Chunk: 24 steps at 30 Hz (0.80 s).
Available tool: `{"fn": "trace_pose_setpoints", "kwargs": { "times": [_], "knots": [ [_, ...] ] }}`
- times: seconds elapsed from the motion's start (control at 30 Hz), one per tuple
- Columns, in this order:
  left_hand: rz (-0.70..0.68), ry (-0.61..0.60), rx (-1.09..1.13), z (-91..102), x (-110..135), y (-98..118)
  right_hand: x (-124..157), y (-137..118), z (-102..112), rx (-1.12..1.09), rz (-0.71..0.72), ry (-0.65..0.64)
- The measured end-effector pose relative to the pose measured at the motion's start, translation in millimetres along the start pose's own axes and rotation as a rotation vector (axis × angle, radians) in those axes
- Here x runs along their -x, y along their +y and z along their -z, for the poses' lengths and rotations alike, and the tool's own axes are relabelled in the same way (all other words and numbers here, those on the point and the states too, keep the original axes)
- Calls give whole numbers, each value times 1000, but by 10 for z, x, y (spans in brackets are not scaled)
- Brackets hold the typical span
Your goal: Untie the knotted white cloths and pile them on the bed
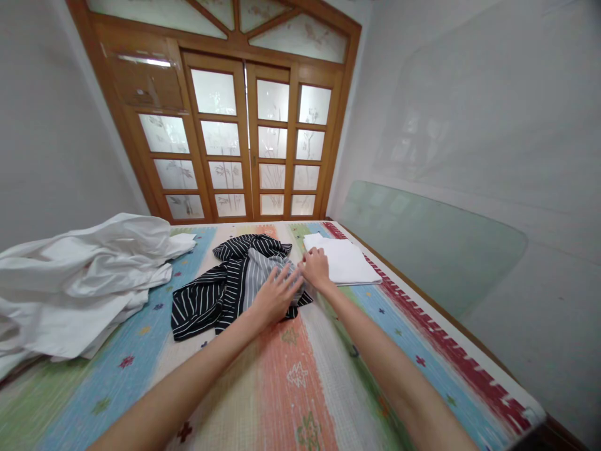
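A black garment with white stripes (pixel 200 307), probably a shirt, lies crumpled on the bed, its paler grey inner side (pixel 256 275) partly turned up. My left hand (pixel 277 295) rests on the grey part with its fingers spread. Just right of it, my right hand (pixel 315 268) has its fingers curled in a pinch at the garment's right edge. The bit of cloth between those fingers is mostly hidden. Beside the right hand lies a folded white cloth (pixel 352 260), flat and roughly square.
A large heap of white cloth (pixel 84 282) covers the left side of the bed. Under everything is a colourful striped bedspread (pixel 291 376). A pale green glass panel (pixel 432 238) leans along the right wall. Wooden doors with glass panes (pixel 244 144) stand beyond the bed.
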<state>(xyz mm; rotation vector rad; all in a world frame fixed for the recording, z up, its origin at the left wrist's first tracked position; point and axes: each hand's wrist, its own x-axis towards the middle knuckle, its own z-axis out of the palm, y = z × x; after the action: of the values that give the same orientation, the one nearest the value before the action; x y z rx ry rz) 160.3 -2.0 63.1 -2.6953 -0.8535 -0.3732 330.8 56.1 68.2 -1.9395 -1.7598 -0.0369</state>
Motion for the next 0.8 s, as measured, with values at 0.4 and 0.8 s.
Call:
{"fn": "trace_pose_setpoints", "kwargs": {
  "times": [0.4,0.8],
  "knots": [
    [141,-19,360,-34,794,-591,-110,545,340,215,-242,-113],
    [697,312,1320,155,446,-634,-476,-59,1544,-860,-78,201]
  ]
}}
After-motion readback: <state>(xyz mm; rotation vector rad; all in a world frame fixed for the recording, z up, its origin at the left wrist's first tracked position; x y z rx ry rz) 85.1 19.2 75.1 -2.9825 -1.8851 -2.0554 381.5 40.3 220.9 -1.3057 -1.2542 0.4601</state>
